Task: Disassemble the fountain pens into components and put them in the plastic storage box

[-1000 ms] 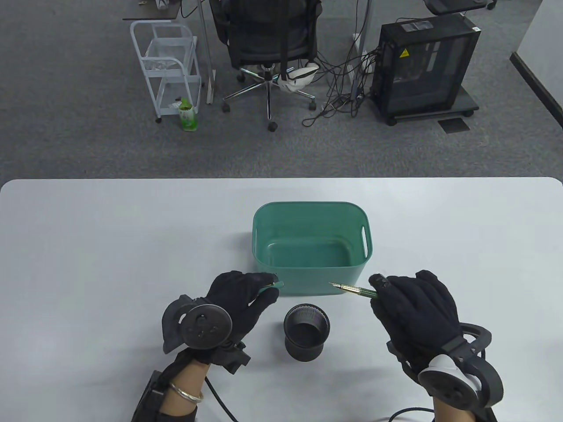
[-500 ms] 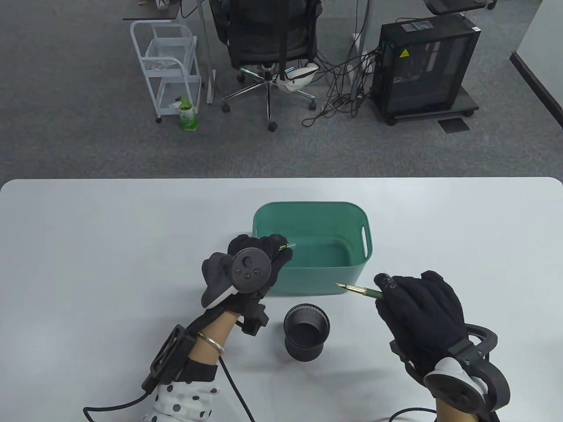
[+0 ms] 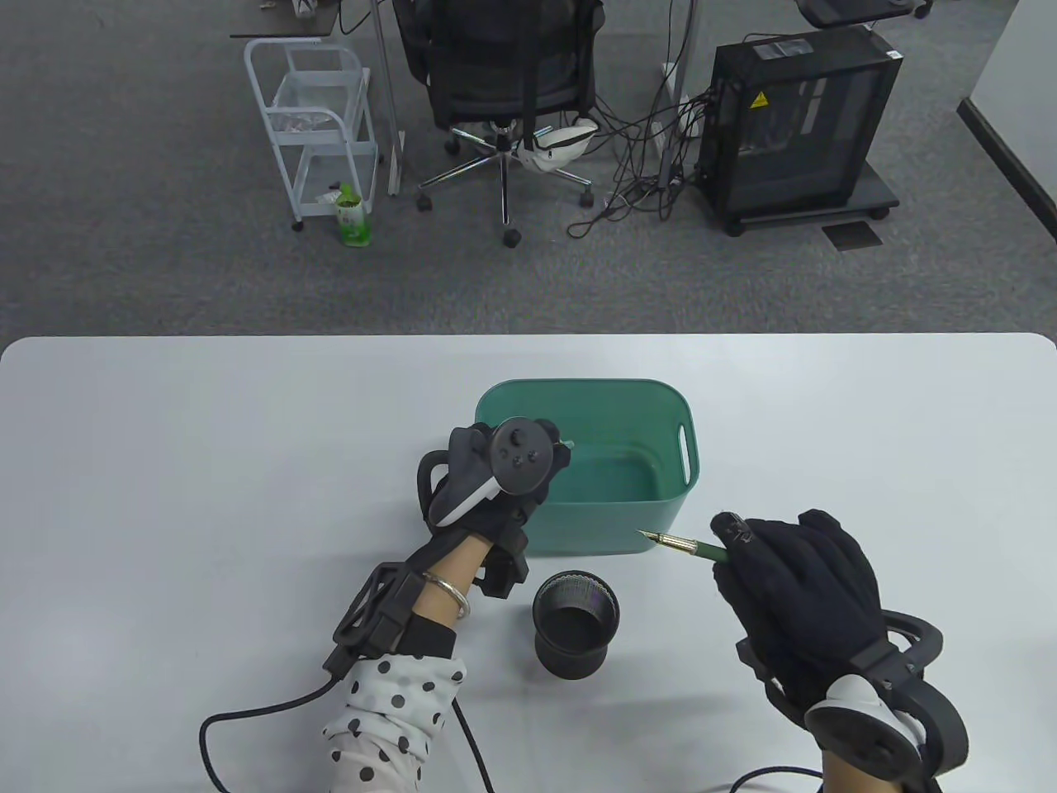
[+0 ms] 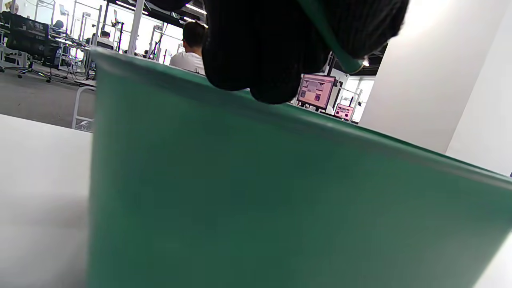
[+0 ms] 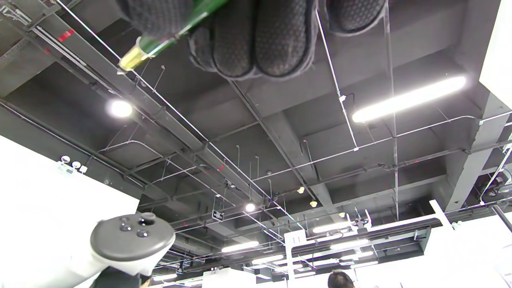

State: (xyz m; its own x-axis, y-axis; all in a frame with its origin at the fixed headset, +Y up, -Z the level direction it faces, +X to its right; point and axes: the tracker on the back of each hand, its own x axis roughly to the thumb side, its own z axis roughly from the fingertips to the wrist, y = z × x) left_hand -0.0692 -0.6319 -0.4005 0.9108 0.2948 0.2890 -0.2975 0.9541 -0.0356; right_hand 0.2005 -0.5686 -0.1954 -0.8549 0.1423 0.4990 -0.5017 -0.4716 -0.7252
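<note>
Looking down in the table view, the green plastic storage box (image 3: 677,413) stands mid-counter (image 3: 165,462), rounded at the corners with a slot handle in its right wall. The left hand (image 3: 504,471) reaches over the box's near-left corner, and a sliver of a green pen part (image 3: 566,446) peeps out past its fingers above the box; its grip is hidden under the tracker. The right hand (image 3: 793,586) is curled round a slim green fountain pen (image 3: 689,548), its gold nib pointing left toward the box, held above the counter just off the box's near-right corner. A black mesh pen cup (image 3: 575,624) stands upright in front of the box, between the two hands. Compared with one second ago, the left hand has travelled from beside the cup up over the box rim, carrying the green part with it, while the right hand with the pen has barely shifted

From the left wrist view, the box's green outer wall (image 4: 280,192) fills the picture; dark gloved fingers (image 4: 264,48) are curled on the green part (image 4: 332,44), which slants down to the right above the rim

From the right wrist view, the camera faces the ceiling; the fingers (image 5: 256,36) clasp the pen's green barrel (image 5: 192,20), whose gold-coloured end sticks out lower left
</note>
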